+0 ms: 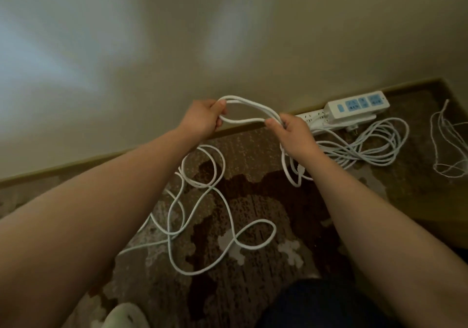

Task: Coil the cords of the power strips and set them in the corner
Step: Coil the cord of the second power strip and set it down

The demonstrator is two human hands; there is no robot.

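Both hands up by the far wall, the left hand (206,118) and right hand (291,132) each gripping an end of a white cord (249,111) looped between them, its slack sprawled on the carpet (253,196) below, power strip (357,106) far right.

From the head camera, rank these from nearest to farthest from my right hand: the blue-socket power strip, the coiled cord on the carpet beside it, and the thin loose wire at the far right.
Measured from the right hand:
1. Power strip, just beyond the hand, against the wall.
2. Coiled cord, on the carpet to the hand's right; its near loops make this close to the strip's rank.
3. Thin loose wire, at the far right edge.
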